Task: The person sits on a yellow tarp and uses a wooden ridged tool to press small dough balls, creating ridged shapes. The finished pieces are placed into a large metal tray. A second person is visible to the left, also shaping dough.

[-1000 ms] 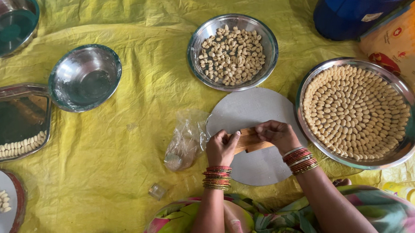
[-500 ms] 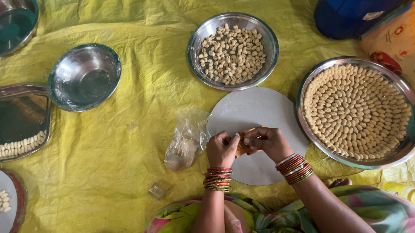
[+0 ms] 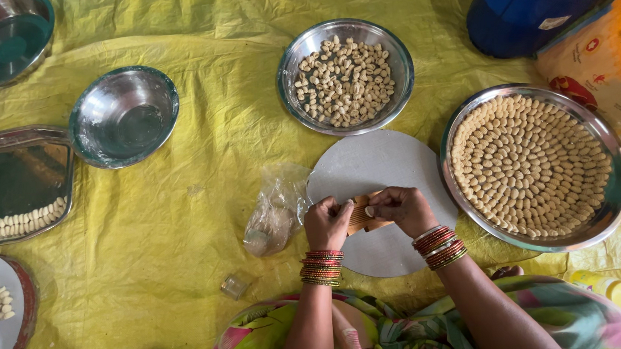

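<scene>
Both hands (image 3: pixel 367 218) press a wooden mould (image 3: pixel 364 214) over yellow sheeting (image 3: pixel 170 226).

Both hands cover most of the little ridged wooden block (image 3: pixel 362 215), and the blue bucket (image 3: pixel 523 7) at 1 o'clock is cut off by the edge.

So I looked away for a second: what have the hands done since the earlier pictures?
The right hand slid left along the small wooden board to meet the left hand, which stayed holding it. The bowl of pieces and filled tray are unchanged.
</scene>
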